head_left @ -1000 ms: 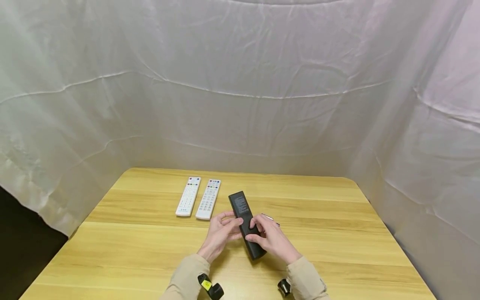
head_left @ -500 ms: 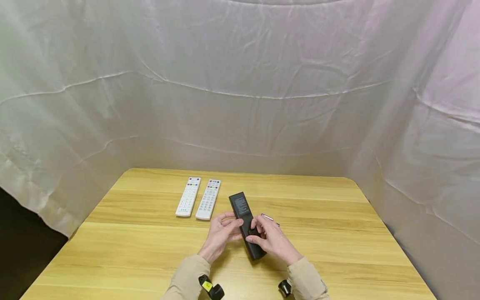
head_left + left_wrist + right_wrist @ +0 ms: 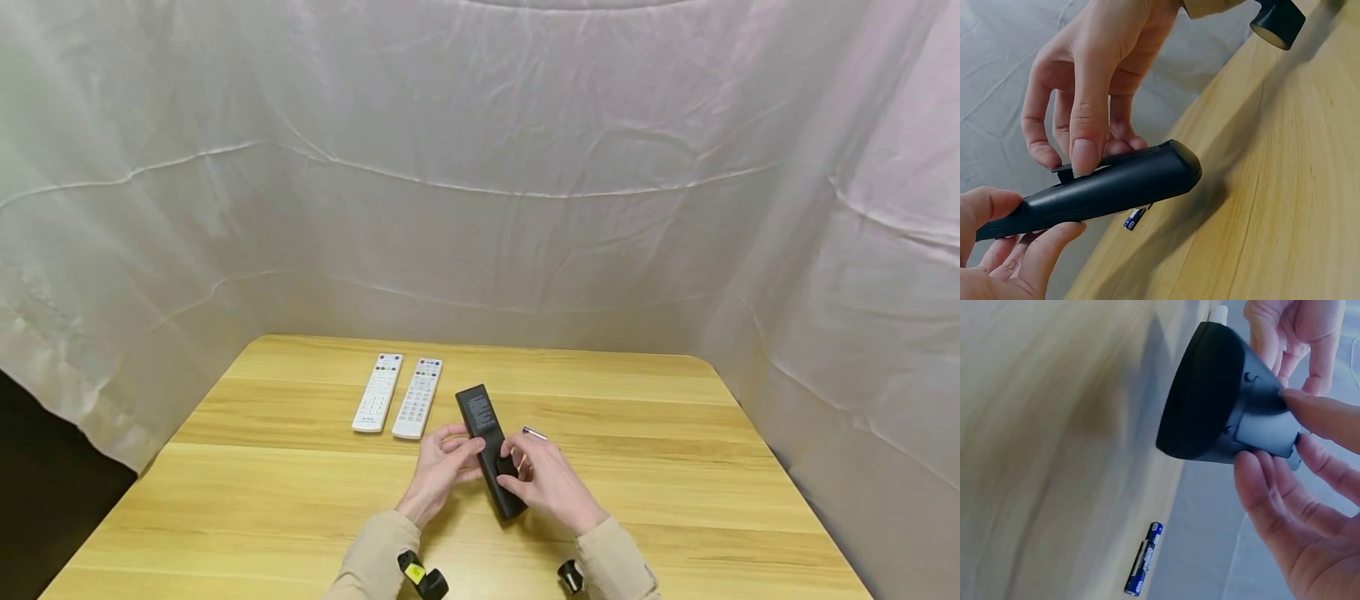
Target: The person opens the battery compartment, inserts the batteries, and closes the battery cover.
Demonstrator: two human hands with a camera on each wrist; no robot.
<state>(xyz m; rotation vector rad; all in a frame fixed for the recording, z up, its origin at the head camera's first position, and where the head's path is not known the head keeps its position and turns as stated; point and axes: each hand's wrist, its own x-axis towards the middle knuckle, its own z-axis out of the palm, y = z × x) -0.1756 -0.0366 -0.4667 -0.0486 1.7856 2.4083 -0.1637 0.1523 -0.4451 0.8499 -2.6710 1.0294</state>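
Observation:
A black remote control (image 3: 483,417) is held over the table, its labelled back facing up. My left hand (image 3: 441,467) grips it near the middle, thumb on top and fingers beneath. At its near half, my right hand (image 3: 551,479) pinches the black battery cover (image 3: 1266,428) by its sides. In the left wrist view, the tabbed end of the battery cover (image 3: 1063,172) stands raised above the remote's body, while its other end sits close to the remote's rounded end. The right fingers hide much of the battery compartment.
Two white remotes (image 3: 377,393) lie side by side on the wooden table (image 3: 262,500), left of the hands. A blue battery (image 3: 1144,559) rests on the table beyond the right hand. Pale curtains (image 3: 480,208) hang behind and beside the table.
My right fingers have raised the tabbed end of the battery cover from the remote's back. The black remote has shifted slightly left; my left hand keeps the same grip.

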